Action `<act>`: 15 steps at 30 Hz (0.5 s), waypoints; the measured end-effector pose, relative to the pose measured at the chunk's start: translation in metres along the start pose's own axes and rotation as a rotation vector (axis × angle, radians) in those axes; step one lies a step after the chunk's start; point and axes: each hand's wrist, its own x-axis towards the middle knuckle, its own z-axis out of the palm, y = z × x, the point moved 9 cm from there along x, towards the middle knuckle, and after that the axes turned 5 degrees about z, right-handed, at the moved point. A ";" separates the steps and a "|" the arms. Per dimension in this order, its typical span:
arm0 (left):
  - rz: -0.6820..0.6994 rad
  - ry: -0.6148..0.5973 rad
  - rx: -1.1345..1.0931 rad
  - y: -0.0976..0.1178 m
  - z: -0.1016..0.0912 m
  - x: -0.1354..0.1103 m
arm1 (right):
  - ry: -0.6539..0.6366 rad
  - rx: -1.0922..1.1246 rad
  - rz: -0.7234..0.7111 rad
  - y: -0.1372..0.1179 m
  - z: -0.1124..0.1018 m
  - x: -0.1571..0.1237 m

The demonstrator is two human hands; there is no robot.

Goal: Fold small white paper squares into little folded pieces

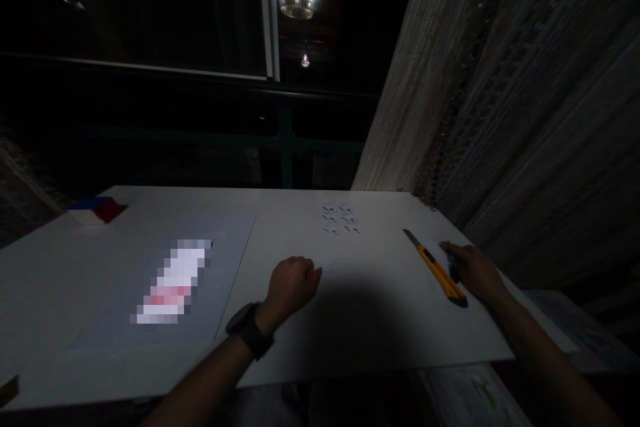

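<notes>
My left hand (294,285), with a dark watch on its wrist, is closed above the middle of the white table. Its thumb and fingertips pinch a small white paper piece (327,267). Further back lie several small white pieces with dark marks (341,219), set out in two columns. My right hand (475,273) rests at the table's right side, its fingers curled round something dark (453,265) that I cannot make out. Just left of it lies a yellow utility knife (437,273), blade out and pointing away. A pale sheet (434,247) is partly visible beneath.
A large pale sheet (231,280) covers the left part of the table (290,373), a bright blurred item (175,280) on it. A blue, red and white box (97,210) stands at the far left corner. Curtains (400,113) hang along the right, and a dark window (150,13) is behind.
</notes>
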 end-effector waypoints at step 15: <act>0.005 -0.077 -0.013 0.001 0.002 -0.004 | 0.392 0.347 0.410 -0.017 -0.058 -0.026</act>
